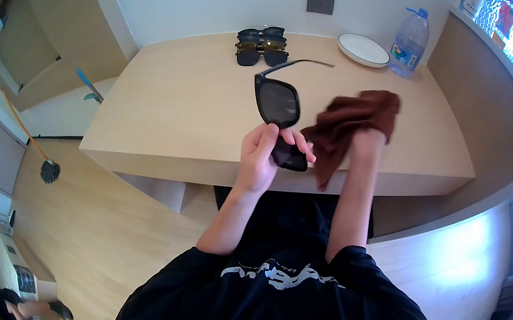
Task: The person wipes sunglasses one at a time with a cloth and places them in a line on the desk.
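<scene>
Dark-framed sunglasses [279,103] are held up over the front part of the desk by my left hand [260,154]. My fingers pinch them around the middle, with one lens above the hand, the other below, and one temple arm stretched out to the upper right. A brown cloth [353,117] drapes over my right hand [369,138], covering its fingers. One corner of the cloth hangs past the desk's front edge. Cloth and sunglasses are close together; whether they touch is hard to see.
Several pairs of glasses [262,47] lie in a stack at the back of the wooden desk [174,97]. A white oval plate [363,50] and a large water bottle [409,43] stand back right. A side panel [467,84] bounds the right. A mop [49,170] is at left.
</scene>
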`<state>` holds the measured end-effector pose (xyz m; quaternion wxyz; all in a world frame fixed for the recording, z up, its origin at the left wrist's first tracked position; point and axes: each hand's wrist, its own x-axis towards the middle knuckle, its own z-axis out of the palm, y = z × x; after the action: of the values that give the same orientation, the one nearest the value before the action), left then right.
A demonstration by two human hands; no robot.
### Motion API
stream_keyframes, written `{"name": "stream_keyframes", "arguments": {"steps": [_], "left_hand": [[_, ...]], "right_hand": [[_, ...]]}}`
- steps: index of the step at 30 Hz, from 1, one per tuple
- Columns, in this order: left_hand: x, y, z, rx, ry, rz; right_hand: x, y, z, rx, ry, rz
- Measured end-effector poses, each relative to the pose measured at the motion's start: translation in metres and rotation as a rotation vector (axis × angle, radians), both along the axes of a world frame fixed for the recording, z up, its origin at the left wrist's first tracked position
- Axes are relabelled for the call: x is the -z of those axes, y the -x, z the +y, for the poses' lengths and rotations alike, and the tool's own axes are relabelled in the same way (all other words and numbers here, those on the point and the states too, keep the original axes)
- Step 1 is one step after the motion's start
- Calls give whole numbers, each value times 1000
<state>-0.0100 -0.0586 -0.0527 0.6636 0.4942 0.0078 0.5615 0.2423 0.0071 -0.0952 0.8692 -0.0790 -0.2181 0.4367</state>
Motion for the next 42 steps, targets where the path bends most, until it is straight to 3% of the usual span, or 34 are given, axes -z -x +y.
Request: {"name": "stream_keyframes", "arguments": {"steps": [1,2,3,4,5,7,9,11,13,15,17,18,22,25,27,30,31,33,34,36,37,39,40,42], "left_hand": [[-2,6,1,-26,-51,108],[-6,8,0,-56,-46,118],[-10,8,0,-55,-41,116],[-15,8,2,-224,-164,263],[-18,5,4,-393,-288,412],[-19,-2,5,-471,-336,458],[-22,-5,6,-610,-546,803],[-25,-9,7,-630,-626,826],[-25,-10,6,-667,-767,879],[-21,-11,12,-708,-806,897],[-21,-15,14,-824,-816,794],[-22,-12,13,-806,-796,853],[-19,-11,19,-719,-812,809],[-22,-10,20,-655,-813,903],[-20,-10,25,-648,-846,961],[-16,-16,35,-736,-914,927],[-15,-19,38,-745,-915,923],[-15,-25,43,-990,-890,648],[-18,-25,44,-998,-892,650],[-24,-25,41,-1232,-749,637],[-28,-23,38,-1236,-749,639],[-33,-19,33,-934,-409,954],[-28,-18,37,-936,-411,954],[-14,-17,51,-713,-366,1000]], "right_hand": [[-16,-14,-23,-130,-284,-151],[-38,-18,-40,-131,-282,-155],[-62,-20,-56,-76,-1,-433],[-70,-21,-67,-18,287,-702],[-59,-19,-67,-17,295,-701],[-34,2,-57,737,206,-1135],[-83,42,-78,1028,-211,-1518],[-133,74,-108,685,313,-1992],[-114,85,-95,792,101,-1832],[-111,92,-95,856,176,-1905],[-115,92,-86,693,415,-2066],[-113,97,-85,796,505,-2112],[-113,106,-86,1042,519,-1902],[-103,101,-86,966,591,-1875],[-57,77,-66,511,70,-1214],[-63,87,-75,488,99,-1156],[-66,83,-75,488,90,-1160],[-72,75,-77,968,162,-1872],[-76,79,-80,967,154,-1870],[-82,86,-88,964,117,-1519],[-82,86,-88,961,114,-1518],[-81,84,-89,886,168,-1585],[-80,81,-89,887,167,-1584],[-79,74,-87,836,85,-1700]]}}
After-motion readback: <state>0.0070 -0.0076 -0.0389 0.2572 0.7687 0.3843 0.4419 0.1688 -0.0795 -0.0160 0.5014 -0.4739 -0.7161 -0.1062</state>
